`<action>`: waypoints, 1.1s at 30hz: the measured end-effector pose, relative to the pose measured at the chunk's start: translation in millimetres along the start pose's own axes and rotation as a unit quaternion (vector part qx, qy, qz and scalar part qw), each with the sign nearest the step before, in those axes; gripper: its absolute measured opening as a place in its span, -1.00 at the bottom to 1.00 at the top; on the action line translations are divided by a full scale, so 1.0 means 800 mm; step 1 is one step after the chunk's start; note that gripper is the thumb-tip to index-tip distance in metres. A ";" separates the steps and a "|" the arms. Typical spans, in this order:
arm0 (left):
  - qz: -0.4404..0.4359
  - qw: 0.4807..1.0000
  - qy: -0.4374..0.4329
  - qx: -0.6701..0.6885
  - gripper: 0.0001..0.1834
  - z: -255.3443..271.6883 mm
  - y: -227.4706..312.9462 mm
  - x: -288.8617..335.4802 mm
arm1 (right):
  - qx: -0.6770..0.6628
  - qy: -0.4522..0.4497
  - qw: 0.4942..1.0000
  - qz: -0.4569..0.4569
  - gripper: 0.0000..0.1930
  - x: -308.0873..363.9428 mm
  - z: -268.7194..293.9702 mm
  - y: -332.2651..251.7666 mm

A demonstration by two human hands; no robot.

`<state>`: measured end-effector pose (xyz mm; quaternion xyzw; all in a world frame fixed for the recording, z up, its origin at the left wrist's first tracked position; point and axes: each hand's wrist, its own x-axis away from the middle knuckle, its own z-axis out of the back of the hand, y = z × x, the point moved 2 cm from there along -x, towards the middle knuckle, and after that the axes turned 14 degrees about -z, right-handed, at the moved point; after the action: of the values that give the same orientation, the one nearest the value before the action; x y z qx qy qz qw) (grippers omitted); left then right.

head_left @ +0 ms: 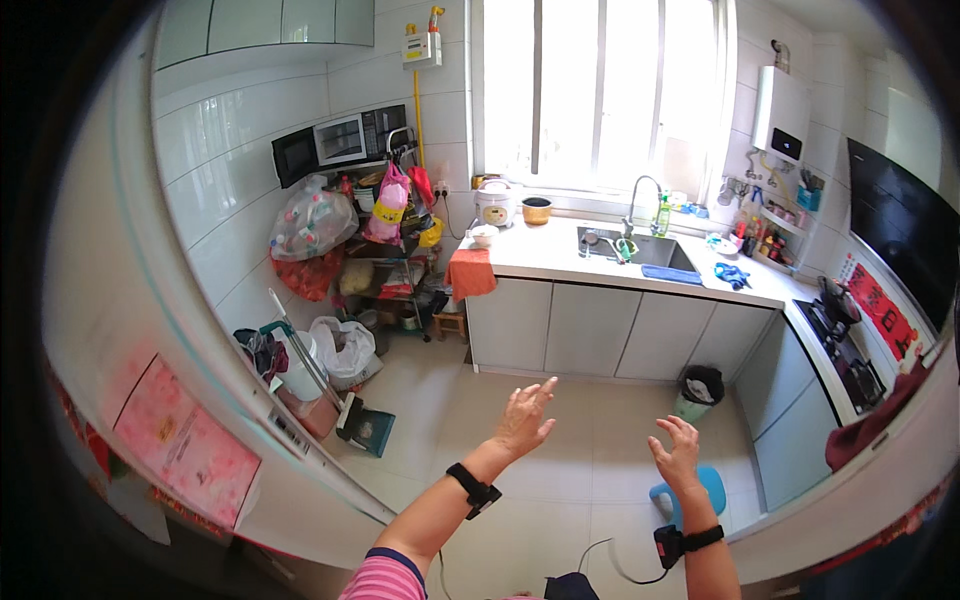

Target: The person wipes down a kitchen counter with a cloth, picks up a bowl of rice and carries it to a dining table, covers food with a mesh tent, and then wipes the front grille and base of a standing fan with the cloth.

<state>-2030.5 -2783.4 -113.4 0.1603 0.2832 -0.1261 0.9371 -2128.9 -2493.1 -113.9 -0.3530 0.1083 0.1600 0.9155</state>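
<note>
Both my arms reach forward over the tiled floor at the kitchen doorway, each with a black strap and small device at the wrist. My left hand (pixel 524 418) is in the air with its fingers apart, holding nothing. Likewise empty, my right hand (pixel 676 452) hovers with fingers spread and slightly curled. Below and beside the right hand stands a blue stool (pixel 712 490), partly covered by my forearm. Neither hand touches anything. Ahead runs a white counter (pixel 545 250) with a sink (pixel 655 250), a rice cooker (pixel 495 205) and a brown pot (pixel 536 211).
A lined bin (pixel 697 390) stands before the cabinets. At left are a dustpan (pixel 370 430), a white bag (pixel 345 350) and a loaded rack (pixel 405 275). A gas stove (pixel 845 355) lies right. The sliding door's edge (pixel 290 430) flanks me; a thin cable (pixel 625 575) hangs low.
</note>
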 end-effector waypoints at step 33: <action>0.290 0.955 -0.007 -0.064 -0.14 -0.109 -0.875 -0.211 | -0.048 -0.354 0.898 0.257 -0.29 -0.703 -0.769 -0.356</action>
<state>-2438.7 -3368.4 -246.5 0.1746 0.2254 0.1677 0.9437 -2596.4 -3232.7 -212.5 -0.2768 -0.1444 0.5089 0.8022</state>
